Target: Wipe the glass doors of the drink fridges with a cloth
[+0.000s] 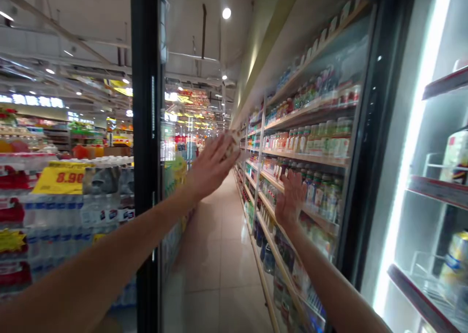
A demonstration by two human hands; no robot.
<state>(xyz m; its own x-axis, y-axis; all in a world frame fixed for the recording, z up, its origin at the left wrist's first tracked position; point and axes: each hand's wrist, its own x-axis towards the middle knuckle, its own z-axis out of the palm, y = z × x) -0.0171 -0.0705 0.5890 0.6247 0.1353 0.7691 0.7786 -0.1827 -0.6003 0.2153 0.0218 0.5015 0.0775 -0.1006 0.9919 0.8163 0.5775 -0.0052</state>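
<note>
My left hand [214,167] reaches forward at chest height with its fingers stretched out and slightly blurred. It lies against the pane of a glass cooler door [204,255]. A pale smear at its fingertips is too blurred to name. My right hand [290,196] is lower and to the right, palm flat on the same glass with fingers pointing up. Through the pane I see long shelves of bottled drinks [314,138]. My left forearm crosses in front of the door's black frame [145,104].
An open lit cooler bay [431,186] with wire shelves and a few bottles is at the right. A tiled aisle [223,255] runs ahead. Stacked water bottle packs [73,221] with a yellow price sign [60,178] stand on the left.
</note>
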